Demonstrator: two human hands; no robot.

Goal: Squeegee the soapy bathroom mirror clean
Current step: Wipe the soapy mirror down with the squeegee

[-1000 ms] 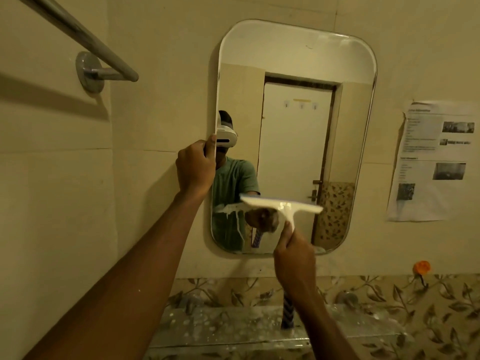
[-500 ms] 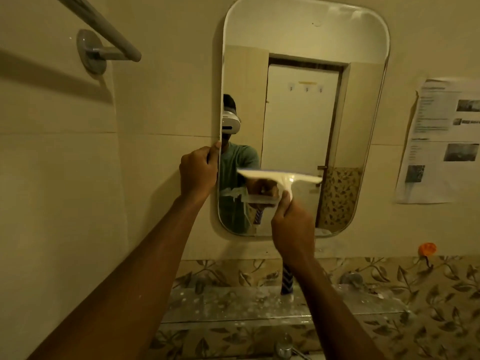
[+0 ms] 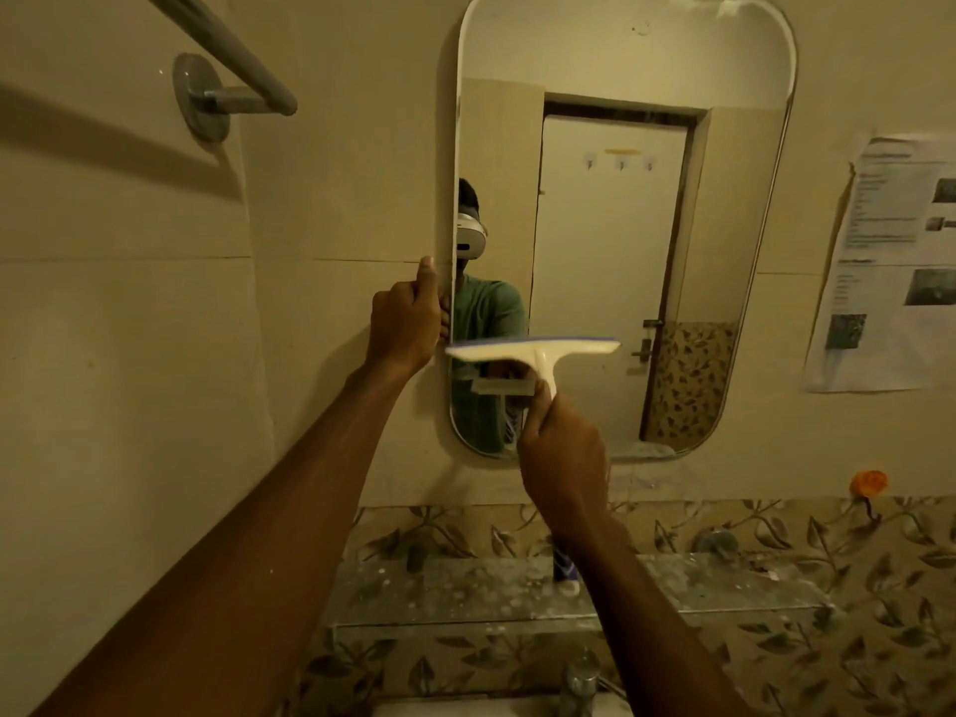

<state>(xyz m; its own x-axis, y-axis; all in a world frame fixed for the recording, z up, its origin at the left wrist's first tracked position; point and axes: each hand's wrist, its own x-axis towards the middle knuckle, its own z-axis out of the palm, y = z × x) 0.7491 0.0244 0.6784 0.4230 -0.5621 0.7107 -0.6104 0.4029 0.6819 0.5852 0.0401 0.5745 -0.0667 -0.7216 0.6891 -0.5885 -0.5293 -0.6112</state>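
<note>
The rounded bathroom mirror (image 3: 615, 209) hangs on the beige tiled wall ahead of me. My left hand (image 3: 406, 323) grips its left edge at mid height, thumb up along the rim. My right hand (image 3: 561, 452) holds the handle of a white squeegee (image 3: 533, 351), whose blade lies level across the lower left part of the glass. Some soapy streaks show on the glass just below the blade and along the bottom rim.
A glass shelf (image 3: 465, 592) speckled with soap runs under the mirror, with a blue-and-white tube (image 3: 564, 571) standing on it. A tap (image 3: 582, 683) sits below. A metal towel bar (image 3: 227, 59) is at upper left, a printed paper sheet (image 3: 895, 261) at right.
The squeegee has shifted left toward the mirror's left edge and sits slightly lower on the glass. The view has moved closer. My left hand still holds the mirror's edge.
</note>
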